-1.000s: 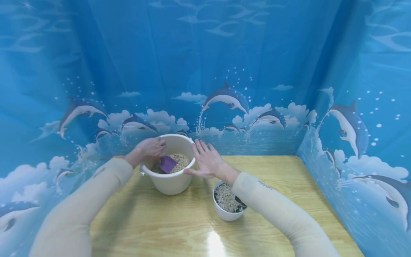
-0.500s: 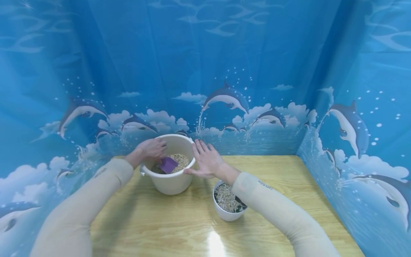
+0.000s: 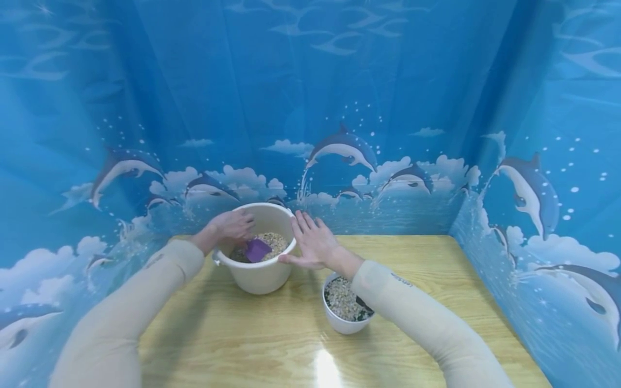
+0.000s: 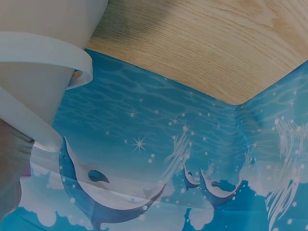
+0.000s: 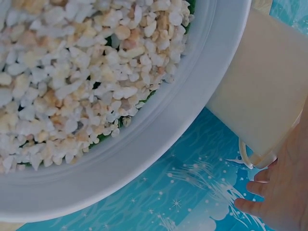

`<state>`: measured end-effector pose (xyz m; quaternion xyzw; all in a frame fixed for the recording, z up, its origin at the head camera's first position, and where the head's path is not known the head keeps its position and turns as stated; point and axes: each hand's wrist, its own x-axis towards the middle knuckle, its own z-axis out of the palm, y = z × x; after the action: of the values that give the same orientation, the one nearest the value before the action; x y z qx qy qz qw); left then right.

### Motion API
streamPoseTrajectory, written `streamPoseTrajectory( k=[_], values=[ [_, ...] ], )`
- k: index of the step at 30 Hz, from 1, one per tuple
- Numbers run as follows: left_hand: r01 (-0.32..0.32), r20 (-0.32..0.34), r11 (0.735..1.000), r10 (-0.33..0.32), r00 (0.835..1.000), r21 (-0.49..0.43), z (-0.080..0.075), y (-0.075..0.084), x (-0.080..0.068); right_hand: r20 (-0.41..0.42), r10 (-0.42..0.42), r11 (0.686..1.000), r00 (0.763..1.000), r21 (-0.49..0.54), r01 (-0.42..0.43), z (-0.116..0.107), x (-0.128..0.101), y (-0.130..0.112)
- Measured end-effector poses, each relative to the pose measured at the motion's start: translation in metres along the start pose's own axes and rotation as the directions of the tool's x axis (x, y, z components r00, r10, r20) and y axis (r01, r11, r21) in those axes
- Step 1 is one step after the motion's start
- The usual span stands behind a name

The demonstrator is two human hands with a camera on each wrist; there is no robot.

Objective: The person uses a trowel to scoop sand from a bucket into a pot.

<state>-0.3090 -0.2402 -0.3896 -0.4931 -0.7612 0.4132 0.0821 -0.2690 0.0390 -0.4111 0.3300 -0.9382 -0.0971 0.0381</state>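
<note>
**Two hands at a bucket of pebbles, one small pot beside it**

Left to right, the head view shows one white plastic bucket [image 3: 259, 269], one purple scoop [image 3: 257, 250], one small white pot [image 3: 339, 323] and two hands in pale sleeves.

The left hand [image 3: 234, 224] reaches over the bucket's left rim with its fingers curled down around the scoop's handle; the purple blade lies tilted on the pale pebbles [image 3: 274, 241] inside the bucket. The bucket stands near the back left of the table.

The right hand [image 3: 314, 242] lies against the bucket's right rim and wall, fingers straight and spread, thumb low on the side, gripping nothing.

The small white pot sits just to the front right of the bucket, partly under the right forearm, filled near the rim with light pebbles over something darker.

All rest on one glossy light wooden table [image 3: 436, 280]. A blue curtain [image 3: 339, 81] printed with dolphins, clouds and spray closes in the back and both sides.
</note>
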Motion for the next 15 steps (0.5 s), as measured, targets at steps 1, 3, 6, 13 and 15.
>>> streamPoseTrajectory(
  k=[1, 3, 6, 13, 15],
  values=[
    [0.0, -0.007, 1.0, 0.0, 1.0, -0.006, 0.0001, 0.0009, 0.0005, 0.001, 0.0, 1.0, 1.0, 0.001, 0.0, -0.0002, -0.0004, 0.0],
    [0.002, -0.024, 1.0, -0.003, 1.0, -0.022, 0.0005, 0.0029, 0.0014, 0.002, -0.001, 1.0, 1.0, -0.001, 0.001, -0.0003, -0.0007, 0.0001],
    [0.009, -0.04, 0.999, -0.011, 0.999, -0.053, 0.001, 0.0057, 0.0027, 0.001, -0.002, 1.0, 1.0, -0.005, 0.002, 0.0003, -0.0003, 0.0002],
    [0.03, -0.007, 0.996, -0.031, 1.0, -0.081, -0.0002, 0.0073, 0.0035, -0.001, 0.0, 1.0, 1.0, -0.004, 0.0, 0.0016, 0.0001, 0.0005],
    [0.03, -0.002, 0.995, -0.03, 1.0, -0.091, -0.0007, 0.0074, 0.0037, -0.001, 0.0, 1.0, 1.0, -0.003, 0.0, 0.0016, 0.0, 0.0004]
  ],
)
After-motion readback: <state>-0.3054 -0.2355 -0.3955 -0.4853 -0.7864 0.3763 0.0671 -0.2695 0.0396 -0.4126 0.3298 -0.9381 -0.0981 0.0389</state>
